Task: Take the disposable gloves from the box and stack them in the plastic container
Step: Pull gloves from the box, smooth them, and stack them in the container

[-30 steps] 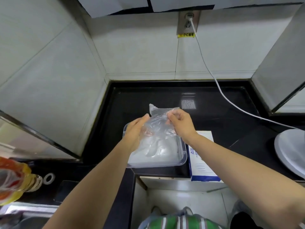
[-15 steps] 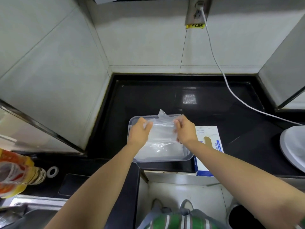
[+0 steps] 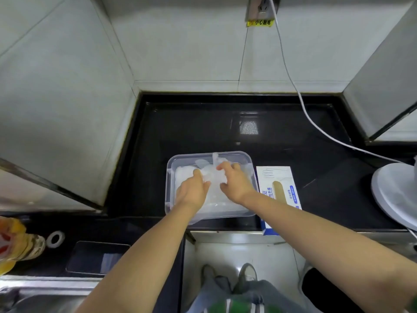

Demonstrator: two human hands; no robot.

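A clear plastic container (image 3: 171,177) stands on the black counter, near its front edge. Inside lies a stack of translucent disposable gloves (image 3: 225,203). Both my hands are down in the container on the top glove (image 3: 213,176). My left hand (image 3: 191,190) holds its left edge between thumb and fingers. My right hand (image 3: 235,182) pinches its right side, and a bit of film sticks up by the fingertips. The white and blue glove box (image 3: 278,188) lies flat just right of the container, touching it.
A white cable (image 3: 300,98) runs from the wall socket across the counter to a white round fan base (image 3: 394,195) at the right. An oil bottle (image 3: 13,242), a tape ring (image 3: 55,238) and a dark flat device (image 3: 97,258) sit at the lower left by a sink.
Both hands have lowered the glove from above the container down onto the stack inside it. The view has tilted down and shifted slightly.
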